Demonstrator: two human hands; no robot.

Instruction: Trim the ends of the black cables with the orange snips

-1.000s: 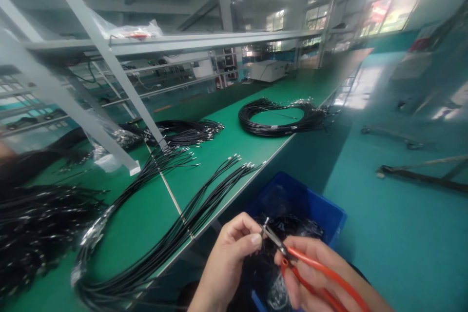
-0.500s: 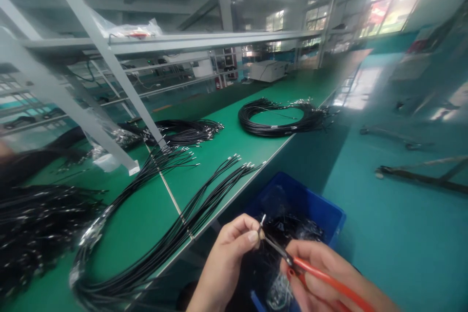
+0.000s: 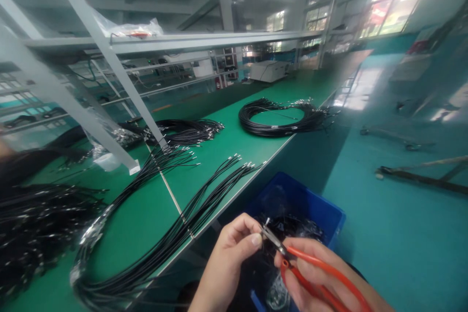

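Above the blue bin, my left hand (image 3: 234, 246) pinches a thin cable between thumb and forefinger, and its pale cable tip (image 3: 268, 222) sticks up past the fingers. My right hand (image 3: 307, 265) is wrapped around a pair of needle-nose pliers (image 3: 273, 239) with red handles. The pliers' narrow metal jaws reach the cable beside my left fingertips; whether they grip it cannot be made out. To the left, on the green bench (image 3: 204, 168), lies a long bent bundle of black cables (image 3: 161, 253) with metal tips.
A blue bin (image 3: 310, 194) with dark cables and clear plastic stands below my hands. Coiled black cables (image 3: 270, 130) lie farther along the bench, with another cable pile (image 3: 40, 229) at left. A metal shelf post (image 3: 120, 87) rises from the bench. A blurred, skin-coloured shape shows at the left edge.
The pliers' jaws have shifted slightly up along the cable, and their handles stand farther apart. The cable tip has moved a little to the right. My left hand is nearly still.
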